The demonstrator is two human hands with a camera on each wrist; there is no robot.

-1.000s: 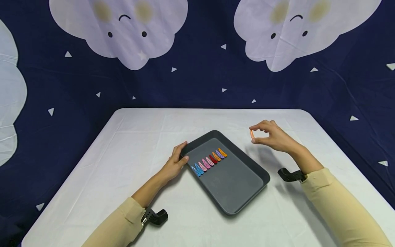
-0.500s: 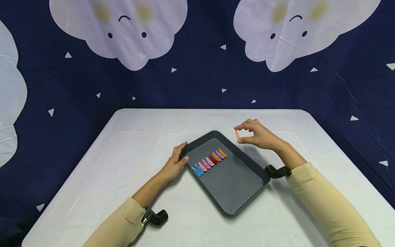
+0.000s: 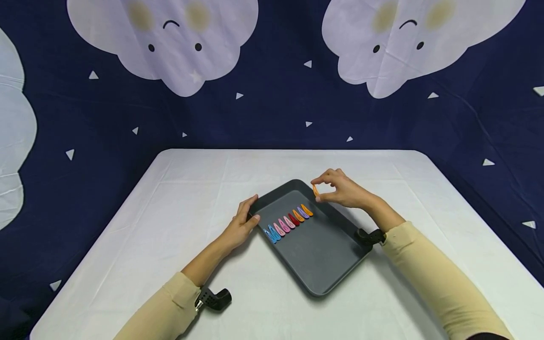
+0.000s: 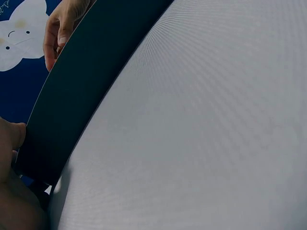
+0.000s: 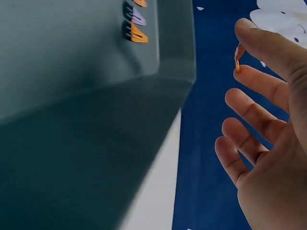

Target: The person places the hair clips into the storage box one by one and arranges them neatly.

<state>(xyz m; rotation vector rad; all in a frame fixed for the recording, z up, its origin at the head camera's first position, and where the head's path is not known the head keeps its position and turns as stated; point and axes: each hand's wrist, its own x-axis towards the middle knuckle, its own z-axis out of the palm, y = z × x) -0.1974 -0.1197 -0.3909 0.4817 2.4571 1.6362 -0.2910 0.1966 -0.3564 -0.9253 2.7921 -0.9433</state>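
Note:
In the head view my right hand pinches an orange snap hair clip between thumb and index finger, over the far right rim of a dark grey baking tray. In the right wrist view the same clip spans the two fingertips, the other fingers spread apart. My left hand grips the tray's left corner, its thumb at the rim. Inside the tray a slanted row of several hair clips runs from blue through pink, red, orange and purple to an orange clip at the far end.
A white-covered table bears the tray. Behind it hangs a dark blue cloth with printed clouds and small triangles. A black wrist-worn device sits on the left wrist, another black device on the right, over the tray's right corner.
My right hand has moved left, and lately slightly lower, carrying the orange hair clip from beside the tray to over its rim. The left hand, tray and row of clips have stayed put.

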